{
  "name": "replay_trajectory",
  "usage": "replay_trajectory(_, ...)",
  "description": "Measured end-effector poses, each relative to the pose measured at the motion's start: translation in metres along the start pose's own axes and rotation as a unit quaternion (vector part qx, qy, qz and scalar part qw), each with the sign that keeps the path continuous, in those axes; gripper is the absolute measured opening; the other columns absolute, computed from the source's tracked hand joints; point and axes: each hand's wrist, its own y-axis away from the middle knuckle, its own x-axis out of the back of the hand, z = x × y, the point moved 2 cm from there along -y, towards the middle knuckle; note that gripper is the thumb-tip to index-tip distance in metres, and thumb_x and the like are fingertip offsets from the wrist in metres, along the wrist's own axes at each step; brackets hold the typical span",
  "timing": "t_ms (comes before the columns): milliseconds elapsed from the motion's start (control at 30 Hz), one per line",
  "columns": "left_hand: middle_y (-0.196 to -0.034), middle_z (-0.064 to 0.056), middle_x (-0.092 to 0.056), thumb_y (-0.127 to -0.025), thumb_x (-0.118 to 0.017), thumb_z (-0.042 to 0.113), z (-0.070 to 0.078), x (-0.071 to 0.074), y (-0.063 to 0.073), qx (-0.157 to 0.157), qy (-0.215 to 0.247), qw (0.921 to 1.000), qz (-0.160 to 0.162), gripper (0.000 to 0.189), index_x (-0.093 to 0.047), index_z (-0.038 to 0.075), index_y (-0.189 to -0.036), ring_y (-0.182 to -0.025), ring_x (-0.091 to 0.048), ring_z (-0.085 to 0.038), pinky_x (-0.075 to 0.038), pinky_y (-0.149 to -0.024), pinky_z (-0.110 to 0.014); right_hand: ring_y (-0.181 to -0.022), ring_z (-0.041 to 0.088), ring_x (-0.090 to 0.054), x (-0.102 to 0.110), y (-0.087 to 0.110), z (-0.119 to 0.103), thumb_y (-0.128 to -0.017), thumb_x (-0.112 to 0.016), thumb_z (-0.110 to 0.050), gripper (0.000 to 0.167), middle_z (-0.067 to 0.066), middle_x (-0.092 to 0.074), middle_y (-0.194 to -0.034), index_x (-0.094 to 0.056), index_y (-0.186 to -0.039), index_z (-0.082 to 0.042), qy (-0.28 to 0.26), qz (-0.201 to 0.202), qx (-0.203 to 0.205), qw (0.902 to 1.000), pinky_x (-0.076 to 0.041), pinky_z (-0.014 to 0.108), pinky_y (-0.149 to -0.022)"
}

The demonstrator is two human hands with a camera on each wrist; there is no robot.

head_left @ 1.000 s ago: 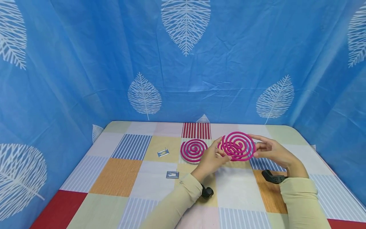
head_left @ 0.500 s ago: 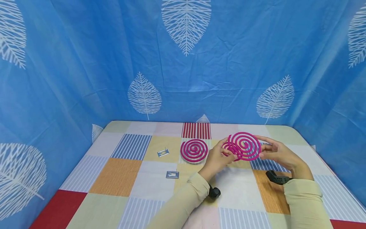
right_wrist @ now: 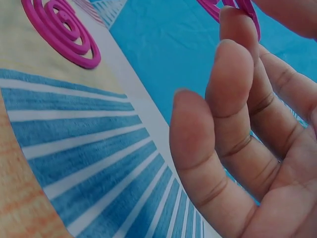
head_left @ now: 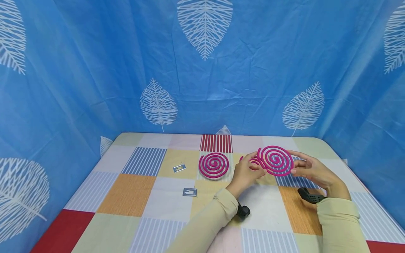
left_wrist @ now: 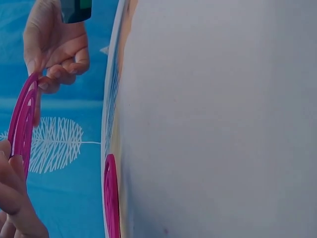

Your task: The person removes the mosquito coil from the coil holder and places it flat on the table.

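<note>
A magenta mosquito coil (head_left: pixel 276 160) is held up off the table, tilted with its spiral toward the head camera. My left hand (head_left: pixel 245 175) pinches its left edge between thumb and fingers. At the opposite edge, my right hand (head_left: pixel 313 171) grips with thumb and index finger, its other fingers curled in, as the right wrist view shows. A second coil (left_wrist: pixel 112 198) lies on the table beyond the left hand, partly hidden in the head view by that hand and the held coil. To the left lies a third coil (head_left: pixel 213 164).
Two small metal coil stands, one farther back (head_left: pixel 179 168) and one nearer (head_left: pixel 190 192), lie left of the hands. A patchwork cloth (head_left: pixel 126 195) covers the table. Blue curtains (head_left: pixel 240 88) with white leaves rise behind and on both sides.
Both hands and the held coil have shifted to the right. More of the coil lying behind them is uncovered by the held one. The coil at left and both stands stay put.
</note>
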Motion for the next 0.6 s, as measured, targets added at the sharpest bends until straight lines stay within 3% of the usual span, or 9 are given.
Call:
replay_trajectory(233,-0.083,-0.001,-0.080,-0.088,-0.080,0.004,-0.001,-0.007,-0.008,-0.013,-0.020,0.9997,0.007,0.068,-0.060,0.006,-0.152,-0.060,-0.060,0.003,-0.044,-0.060,-0.017,-0.098,0.014,-0.070,0.007,0.003,0.006,-0.103,-0.066,0.003,0.063,0.001,-0.073,-0.103,-0.058,-0.140,-0.048,-0.008,0.017,-0.021,0.9996,-0.060,0.028,-0.086)
replay_trajectory(433,-0.077,0.002,-0.078,-0.090,-0.079,0.003,-0.001,-0.015,-0.010,0.002,-0.026,0.9996,0.008,0.065,-0.061,0.007,-0.153,-0.057,-0.060,0.002,-0.039,-0.054,-0.017,-0.096,0.015,-0.069,0.012,0.007,0.012,-0.105,-0.067,0.000,0.061,0.000,-0.072,-0.102,-0.057,-0.137,-0.051,-0.008,0.034,-0.041,0.9986,-0.059,0.028,-0.083)
replay_trajectory(600,-0.080,0.001,-0.078,-0.092,-0.079,0.001,0.000,-0.020,-0.012,0.022,-0.029,0.9992,-0.013,0.067,-0.058,0.009,-0.155,-0.059,-0.062,-0.001,-0.042,-0.054,-0.018,-0.091,0.015,-0.069,0.015,0.011,0.015,-0.105,-0.067,0.001,0.060,0.000,-0.071,-0.099,-0.062,-0.133,-0.052,-0.032,0.032,-0.042,0.9981,-0.060,0.027,-0.081)
